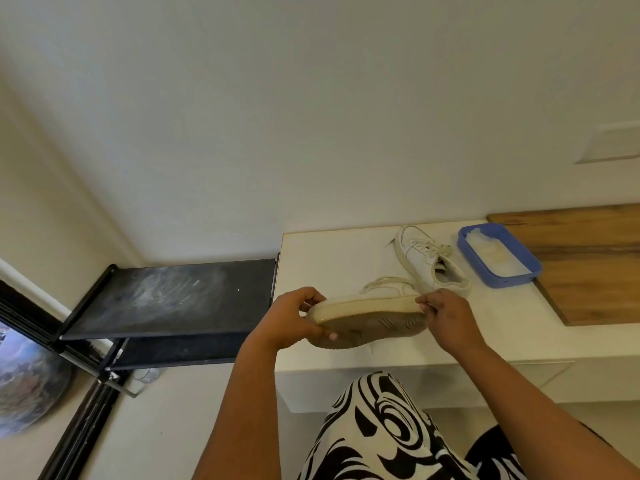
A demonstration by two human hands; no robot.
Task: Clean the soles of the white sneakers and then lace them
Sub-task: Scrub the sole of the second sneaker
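Here both hands grip one sneaker [367,315], sole toward the camera; left hand [289,318] curls round one end; right hand [446,315] pinches the other.

The person has two bare arms with no sleeves showing. The left hand [289,318] and the right hand [446,318] wear no rings or gloves. One thumbnail looks light pink. The clothes [381,431] have black and white swirls.
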